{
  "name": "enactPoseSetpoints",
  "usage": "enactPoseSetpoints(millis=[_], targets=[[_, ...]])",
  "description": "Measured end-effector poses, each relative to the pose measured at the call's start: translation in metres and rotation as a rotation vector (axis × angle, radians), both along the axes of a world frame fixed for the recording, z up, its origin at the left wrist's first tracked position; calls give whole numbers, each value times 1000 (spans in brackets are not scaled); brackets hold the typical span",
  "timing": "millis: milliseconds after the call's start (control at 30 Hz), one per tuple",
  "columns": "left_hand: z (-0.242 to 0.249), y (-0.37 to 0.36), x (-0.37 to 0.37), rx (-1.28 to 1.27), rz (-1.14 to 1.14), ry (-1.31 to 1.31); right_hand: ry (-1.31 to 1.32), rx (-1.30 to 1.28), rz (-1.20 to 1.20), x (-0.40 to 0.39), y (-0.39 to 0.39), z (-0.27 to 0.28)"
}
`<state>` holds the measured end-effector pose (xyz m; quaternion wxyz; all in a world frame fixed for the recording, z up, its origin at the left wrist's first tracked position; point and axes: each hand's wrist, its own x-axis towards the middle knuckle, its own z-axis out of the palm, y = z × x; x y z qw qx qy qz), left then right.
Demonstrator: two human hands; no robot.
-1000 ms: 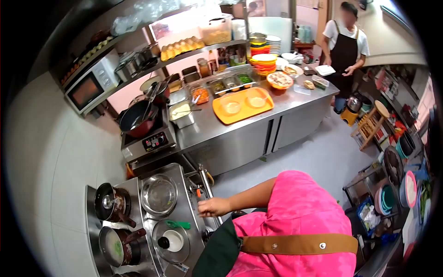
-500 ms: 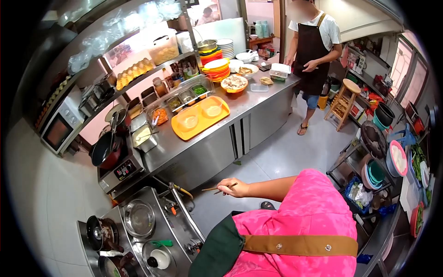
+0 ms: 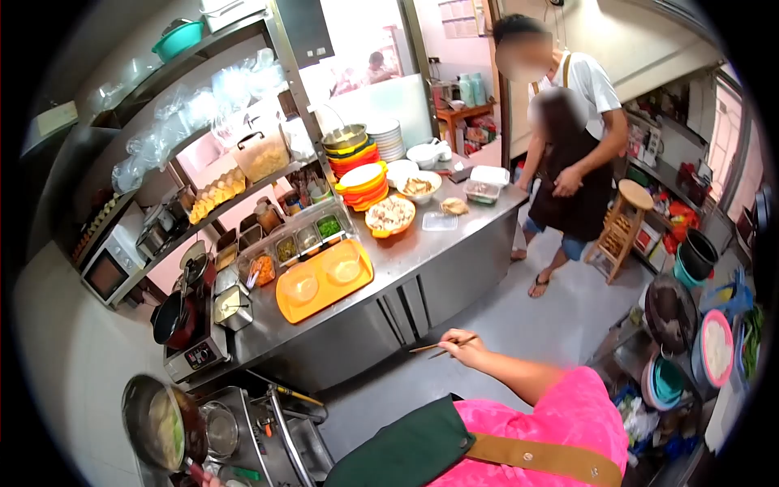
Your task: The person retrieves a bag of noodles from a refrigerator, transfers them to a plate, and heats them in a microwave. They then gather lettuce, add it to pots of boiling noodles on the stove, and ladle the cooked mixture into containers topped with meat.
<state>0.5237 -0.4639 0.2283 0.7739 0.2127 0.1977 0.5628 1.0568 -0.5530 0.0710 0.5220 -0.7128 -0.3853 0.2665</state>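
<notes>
My right hand (image 3: 462, 346) is closed around a pair of chopsticks (image 3: 425, 349), held out over the floor in front of the steel counter. At the lower left edge, a little of my left hand (image 3: 213, 481) shows, closed on the reddish handle of a dark saucepan (image 3: 194, 426). The pan is tilted, with pale food and green leaves in liquid inside. Beside the pan, a round metal pan (image 3: 220, 430) sits on the steel cooking station. A green-handled utensil (image 3: 243, 472) lies nearby, partly cut off.
On the steel counter (image 3: 333, 345) are an orange tray (image 3: 304, 311) with two clear bowls, ingredient containers, stacked orange bowls (image 3: 363, 199) and a food bowl (image 3: 391, 215). A person in a dark apron (image 3: 568, 183) stands at its far end. A wooden stool (image 3: 621, 231) and loaded shelves line the right.
The saucepan has come up and into fuller view, with my left hand now on its handle. My right hand with the chopsticks appears farther right. The other person leans toward the counter.
</notes>
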Motion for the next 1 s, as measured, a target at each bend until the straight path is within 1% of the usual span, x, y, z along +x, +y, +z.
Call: enactPoseSetpoints(millis=[67,100,133,167,200,233,267,300,333,367,433,500,567,600,633,667,700,767,800,833,867,900,967,1000], targets=[[-2,9,50,-34,-109,-106,42,75,-90,43,-14,0],[-8,20,69,-119,-66,-40,69,141,-125,63,-22,-5],[-3,23,98,-206,10,63,156,213,-148,82,-28,-14],[-8,31,118,-161,-203,-94,248,281,-172,100,-32,-21],[-11,35,137,-185,-224,-118,229,290,-153,114,-36,-18],[-13,38,157,-211,-250,-136,282,333,-211,123,-43,-14],[-13,40,176,-265,-247,-95,341,372,-274,128,-48,-8],[-16,45,190,-323,-248,-48,337,373,-273,133,-49,-2],[-31,58,196,-367,-356,-120,364,411,-303,138,-49,4],[-61,82,198,-169,-763,-378,391,450,-335,142,-49,10],[-63,91,221,-238,-741,-291,367,467,-364,146,-36,26],[-73,105,238,-201,-775,-237,378,581,-380,148,-14,42],[-79,117,252,-181,-804,-190,362,585,-395,144,13,73],[-80,123,259,-184,-819,-152,252,682,-350,141,29,81],[-81,128,265,-171,-815,-104,233,755,-312,136,45,92],[-85,133,269,-168,-810,-62,328,765,-310,127,61,106],[-87,140,274,-169,-811,-15,328,804,-251,119,78,114],[-88,149,284,-188,-775,24,260,828,-34,96,111,132],[-90,155,287,-197,-770,43,219,755,44,81,127,142],[-93,161,291,-199,-768,58,296,750,229,72,149,139],[-93,167,293,-214,-792,60,159,682,346,59,166,156],[-91,172,296,-212,-796,84,70,660,512,56,188,161],[-94,187,302,-198,-825,121,-230,636,481,43,233,149],[-99,194,303,-164,-846,141,-216,635,509,37,252,142]])
